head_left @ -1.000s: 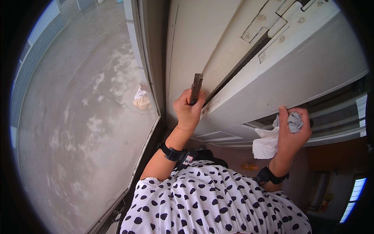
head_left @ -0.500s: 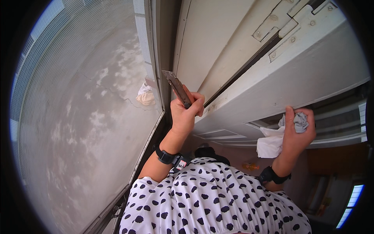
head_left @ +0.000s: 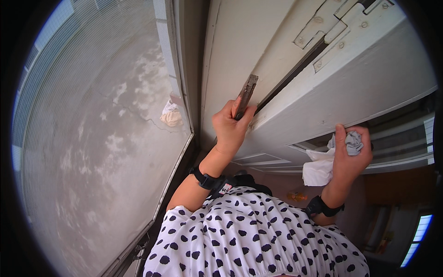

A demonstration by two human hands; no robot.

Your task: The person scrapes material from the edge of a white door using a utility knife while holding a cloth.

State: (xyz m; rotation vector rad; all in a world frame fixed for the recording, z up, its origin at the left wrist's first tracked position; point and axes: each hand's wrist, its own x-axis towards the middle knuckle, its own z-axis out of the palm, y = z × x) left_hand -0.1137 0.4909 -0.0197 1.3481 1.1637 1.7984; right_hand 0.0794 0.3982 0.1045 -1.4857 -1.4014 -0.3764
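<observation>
In my left hand (head_left: 230, 124) is a flat, rusty brown metal tool (head_left: 247, 92), narrow and straight, its exact kind unclear. My fingers are closed round its lower end, and its tip points up in front of the cream door frame (head_left: 230, 51), beside the dark gap at the hinge side. My right hand (head_left: 353, 154) is closed on a crumpled grey cloth (head_left: 354, 143). A white cloth (head_left: 318, 171) hangs down beside that hand. The right thumb lies at the edge of the white door (head_left: 314, 106).
A metal hinge (head_left: 332, 34) joins the door and frame at upper right. On the left stands a mesh screen (head_left: 92, 138) in a metal frame, with a pale cloth bundle (head_left: 171, 115) behind it. An orange object (head_left: 296, 197) lies low behind me.
My left hand has moved right with the rusty tool, from beside the screen's frame to the door frame. The tool has swung from leaning left to leaning right. My right hand has hardly moved.
</observation>
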